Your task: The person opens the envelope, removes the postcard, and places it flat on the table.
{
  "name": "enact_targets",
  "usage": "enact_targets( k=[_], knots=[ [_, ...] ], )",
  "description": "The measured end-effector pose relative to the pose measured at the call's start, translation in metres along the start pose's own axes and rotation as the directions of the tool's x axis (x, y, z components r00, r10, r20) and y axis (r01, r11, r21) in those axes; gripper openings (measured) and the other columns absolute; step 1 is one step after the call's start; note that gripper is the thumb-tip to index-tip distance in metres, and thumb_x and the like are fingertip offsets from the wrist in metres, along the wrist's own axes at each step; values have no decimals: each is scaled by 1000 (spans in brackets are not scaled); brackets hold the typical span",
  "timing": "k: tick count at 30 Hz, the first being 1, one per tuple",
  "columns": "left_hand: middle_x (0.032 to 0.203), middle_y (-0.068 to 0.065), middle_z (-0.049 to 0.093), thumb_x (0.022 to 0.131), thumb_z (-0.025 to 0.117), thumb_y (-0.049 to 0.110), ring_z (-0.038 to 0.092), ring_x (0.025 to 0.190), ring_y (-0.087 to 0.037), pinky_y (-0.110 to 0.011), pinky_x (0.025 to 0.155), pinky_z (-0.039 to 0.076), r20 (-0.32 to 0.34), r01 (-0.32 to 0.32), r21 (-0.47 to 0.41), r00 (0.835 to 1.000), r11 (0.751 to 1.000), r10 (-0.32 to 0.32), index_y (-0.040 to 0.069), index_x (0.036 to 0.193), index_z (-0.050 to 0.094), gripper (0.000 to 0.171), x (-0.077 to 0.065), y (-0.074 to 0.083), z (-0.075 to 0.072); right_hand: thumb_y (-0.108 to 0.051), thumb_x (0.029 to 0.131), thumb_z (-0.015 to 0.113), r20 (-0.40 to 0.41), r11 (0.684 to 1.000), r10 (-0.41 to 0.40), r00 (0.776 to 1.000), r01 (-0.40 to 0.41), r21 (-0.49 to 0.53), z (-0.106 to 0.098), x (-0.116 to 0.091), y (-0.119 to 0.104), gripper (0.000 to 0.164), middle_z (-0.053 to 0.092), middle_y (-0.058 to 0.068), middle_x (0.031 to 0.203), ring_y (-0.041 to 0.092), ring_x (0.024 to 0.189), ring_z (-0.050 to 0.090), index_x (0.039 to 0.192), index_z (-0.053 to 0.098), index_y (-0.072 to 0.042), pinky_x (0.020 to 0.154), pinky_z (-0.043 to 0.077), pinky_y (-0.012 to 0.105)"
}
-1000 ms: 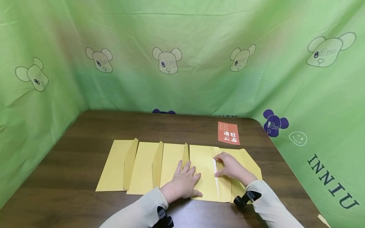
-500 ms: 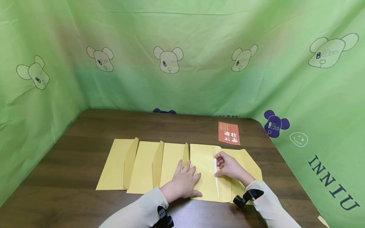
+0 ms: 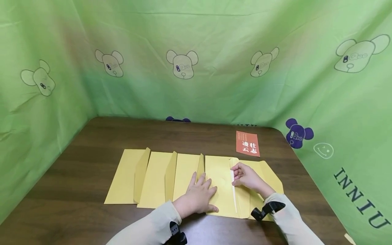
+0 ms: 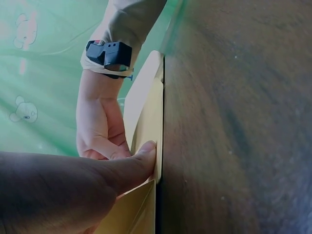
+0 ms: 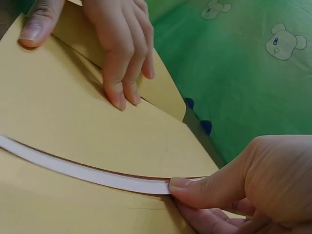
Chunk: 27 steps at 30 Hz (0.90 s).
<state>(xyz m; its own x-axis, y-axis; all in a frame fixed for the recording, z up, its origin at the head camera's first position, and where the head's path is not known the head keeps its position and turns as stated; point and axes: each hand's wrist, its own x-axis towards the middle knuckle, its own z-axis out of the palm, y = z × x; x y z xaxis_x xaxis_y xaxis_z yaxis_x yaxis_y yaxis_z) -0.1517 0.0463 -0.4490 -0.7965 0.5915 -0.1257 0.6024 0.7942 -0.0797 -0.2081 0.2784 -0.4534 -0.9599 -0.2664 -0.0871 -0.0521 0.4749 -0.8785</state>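
My left hand [image 3: 200,195] lies with spread fingers on a yellow paper envelope [image 3: 218,168], the fourth from the left in a row. In the left wrist view its thumb [image 4: 146,151] rests on the envelope near the lower edge. My right hand [image 3: 249,178] is at the envelope's flap side and pinches a white card [image 5: 92,174] between thumb and fingers. Only a narrow white strip with a reddish edge shows along the envelope's mouth; the rest is hidden. The right fingertips are partly hidden behind the thumb.
Several more envelopes [image 3: 130,173] lie to the left, their flaps raised at the right edges. Another envelope [image 3: 271,177] lies partly under the right forearm. A red card [image 3: 247,143] with white characters is farther back on the brown table [image 3: 70,177]. Green cloth [image 3: 144,30] surrounds the table.
My right thumb has shifted slightly up along the white strip, closer to the fingertips. My left hand stays in place, and the head view has drifted a little.
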Motion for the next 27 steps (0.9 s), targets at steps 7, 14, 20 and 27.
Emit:
enact_targets(
  k=[7, 14, 20, 27],
  knots=[
    [154, 0, 42, 85, 53, 74, 26, 147, -28, -55, 117, 15, -1, 6, 6, 1000, 1000, -6, 31, 147, 50, 75, 0, 0, 1, 18, 70, 70, -54, 1000, 17, 998, -18, -22, 3, 5, -2, 43, 59, 14, 89, 19, 77, 58, 110, 53, 15, 64, 52, 24],
    [155, 0, 41, 85, 54, 74, 26, 147, -28, -54, 118, 16, 15, 3, -5, 1000, 1000, -3, 31, 147, 49, 76, 1, 1, 1, 21, 70, 69, -88, 1000, 17, 996, -18, -6, 3, 3, -2, 44, 57, 15, 90, 19, 79, 57, 111, 52, 17, 64, 51, 23],
    [154, 0, 41, 85, 54, 74, 27, 146, -28, -54, 117, 17, 4, 4, 2, 1000, 1000, -4, 31, 147, 49, 75, 0, 1, 1, 21, 73, 64, -130, 999, 50, 990, -52, -8, -5, 2, 0, 45, 51, 15, 93, 20, 80, 53, 115, 48, 16, 59, 52, 24],
    [154, 1, 41, 85, 53, 75, 27, 147, -27, -53, 118, 16, 7, 9, 5, 1000, 1000, -9, 32, 147, 49, 76, 1, 1, 2, 22, 79, 59, -136, 998, 67, 988, -65, 23, -8, 0, 2, 45, 45, 15, 94, 20, 76, 52, 120, 43, 14, 56, 54, 27]
  ],
)
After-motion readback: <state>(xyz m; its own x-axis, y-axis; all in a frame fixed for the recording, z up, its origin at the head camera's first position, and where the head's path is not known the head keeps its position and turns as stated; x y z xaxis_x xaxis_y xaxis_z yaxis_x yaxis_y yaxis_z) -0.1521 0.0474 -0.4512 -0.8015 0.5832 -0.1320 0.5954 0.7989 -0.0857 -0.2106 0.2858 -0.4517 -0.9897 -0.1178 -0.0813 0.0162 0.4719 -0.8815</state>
